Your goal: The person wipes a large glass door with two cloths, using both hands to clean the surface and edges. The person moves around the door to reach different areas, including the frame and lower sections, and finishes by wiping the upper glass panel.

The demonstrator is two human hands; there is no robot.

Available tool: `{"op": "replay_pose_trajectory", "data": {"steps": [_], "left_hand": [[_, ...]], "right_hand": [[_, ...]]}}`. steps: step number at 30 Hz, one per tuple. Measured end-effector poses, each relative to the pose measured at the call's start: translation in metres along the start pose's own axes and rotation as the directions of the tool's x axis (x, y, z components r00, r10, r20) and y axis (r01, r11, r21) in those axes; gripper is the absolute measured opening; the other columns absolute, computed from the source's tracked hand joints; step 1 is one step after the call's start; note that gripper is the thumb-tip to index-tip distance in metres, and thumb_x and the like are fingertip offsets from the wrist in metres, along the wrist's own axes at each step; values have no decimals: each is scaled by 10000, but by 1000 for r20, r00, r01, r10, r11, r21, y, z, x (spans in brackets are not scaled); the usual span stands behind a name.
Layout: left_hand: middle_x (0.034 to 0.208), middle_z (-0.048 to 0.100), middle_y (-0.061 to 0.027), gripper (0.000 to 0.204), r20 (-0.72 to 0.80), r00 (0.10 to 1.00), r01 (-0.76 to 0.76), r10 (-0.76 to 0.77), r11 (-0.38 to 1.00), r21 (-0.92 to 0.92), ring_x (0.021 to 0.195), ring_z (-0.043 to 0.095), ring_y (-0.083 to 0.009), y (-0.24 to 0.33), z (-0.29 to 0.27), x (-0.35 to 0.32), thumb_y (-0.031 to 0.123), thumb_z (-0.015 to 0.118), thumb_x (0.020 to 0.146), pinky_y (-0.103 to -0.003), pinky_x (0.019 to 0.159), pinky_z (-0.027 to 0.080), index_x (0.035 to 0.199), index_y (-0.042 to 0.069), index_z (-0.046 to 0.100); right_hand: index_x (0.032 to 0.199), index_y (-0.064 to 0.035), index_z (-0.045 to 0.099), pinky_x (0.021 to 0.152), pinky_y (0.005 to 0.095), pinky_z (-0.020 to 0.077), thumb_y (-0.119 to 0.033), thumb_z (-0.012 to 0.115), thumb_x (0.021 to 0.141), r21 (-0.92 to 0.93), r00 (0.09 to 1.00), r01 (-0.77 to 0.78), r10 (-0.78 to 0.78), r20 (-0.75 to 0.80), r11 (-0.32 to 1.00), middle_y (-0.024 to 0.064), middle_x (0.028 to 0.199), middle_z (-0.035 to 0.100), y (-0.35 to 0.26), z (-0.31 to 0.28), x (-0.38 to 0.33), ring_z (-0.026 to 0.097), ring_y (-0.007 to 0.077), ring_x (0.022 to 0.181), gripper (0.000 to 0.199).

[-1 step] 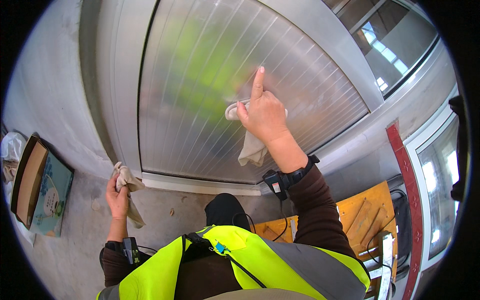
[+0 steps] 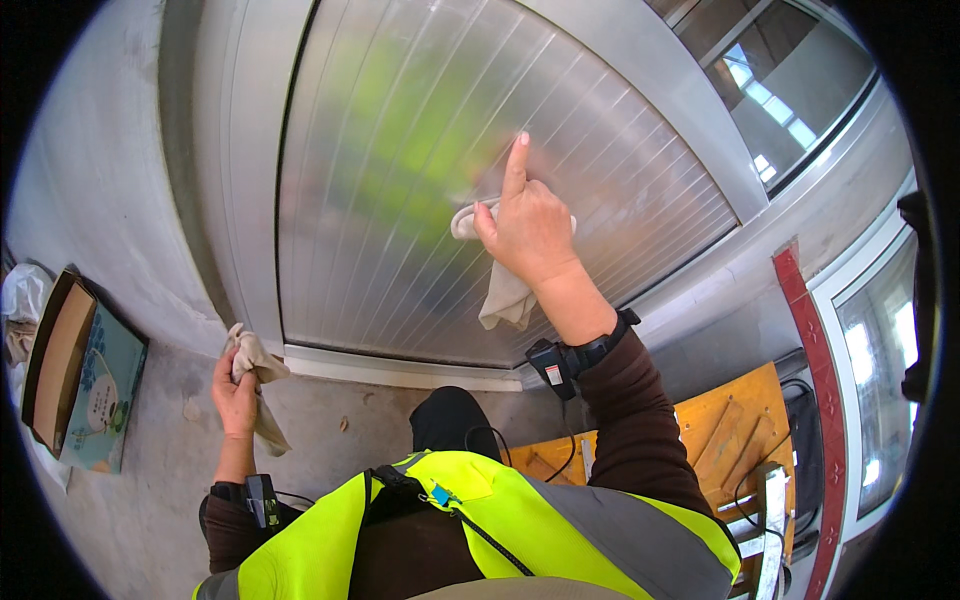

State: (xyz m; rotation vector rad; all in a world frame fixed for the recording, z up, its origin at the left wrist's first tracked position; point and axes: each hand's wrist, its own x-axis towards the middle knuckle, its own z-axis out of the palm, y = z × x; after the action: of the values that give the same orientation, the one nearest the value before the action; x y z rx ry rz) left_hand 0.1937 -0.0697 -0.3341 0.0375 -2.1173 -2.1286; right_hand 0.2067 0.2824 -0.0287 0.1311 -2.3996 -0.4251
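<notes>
My right hand (image 2: 533, 228) is at the ridged metal door panel (image 2: 400, 190), its index finger stretched upward along the surface. The other fingers are curled on a pale cloth (image 2: 508, 297), which shows on both sides of the hand and hangs below it. Lower on the left, near the foot of the wall beside the door frame, my left hand (image 2: 236, 396) is closed on a second beige cloth (image 2: 258, 358). One end of that cloth pokes up above the fingers and the other dangles. Both wrists wear black straps with small devices.
An open teal cardboard box (image 2: 100, 405) stands by the left wall next to a clear plastic bag (image 2: 25, 292). To the right lie a yellow wooden board (image 2: 745, 415) and black cables. A red strip (image 2: 815, 380) runs beside a white-framed window (image 2: 875, 350).
</notes>
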Motion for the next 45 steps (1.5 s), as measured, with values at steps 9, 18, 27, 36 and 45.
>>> {"op": "replay_pose_trajectory", "data": {"steps": [9,18,27,36,45], "left_hand": [[1086,632,-95,411,-23,999,-31,31,999,21,960,587,-159,-5,0,2,30,565,763,-288,860,478,1168,-29,599],[1085,636,-103,412,-16,1000,-15,15,1000,23,989,585,-174,1,-4,-1,9,539,761,-293,889,467,1166,-45,594],[1086,642,-114,413,-24,998,-58,59,998,36,992,592,-182,-3,-2,0,8,545,746,-298,905,464,1151,-50,599],[1071,638,-112,412,-5,1000,19,-20,998,-56,939,601,-177,-5,-2,-2,5,552,737,-300,845,491,1143,-53,598],[1092,642,-129,426,-57,998,-30,33,998,61,999,603,-223,-17,-5,-1,10,559,719,-320,914,466,1140,-31,608]], "right_hand": [[1437,121,175,536,392,505,-281,697,766,20,999,-1,0,32,1000,132,665,595,3,0,-7,610,286,591,941],[1310,4,446,767,389,506,-438,749,753,175,989,96,-74,-126,980,152,963,614,18,-18,-20,606,316,873,773],[1224,-85,548,933,426,396,-284,729,790,-44,733,239,-210,-646,970,119,1141,541,69,-61,66,504,323,1051,510],[1303,-146,566,1039,468,341,-51,565,780,20,848,374,-333,-412,927,81,1282,529,28,41,4,431,322,1289,532],[1298,-176,558,1147,355,283,-89,555,817,-71,705,706,-709,-13,704,-16,1393,485,27,51,-24,353,221,1375,489]]}}
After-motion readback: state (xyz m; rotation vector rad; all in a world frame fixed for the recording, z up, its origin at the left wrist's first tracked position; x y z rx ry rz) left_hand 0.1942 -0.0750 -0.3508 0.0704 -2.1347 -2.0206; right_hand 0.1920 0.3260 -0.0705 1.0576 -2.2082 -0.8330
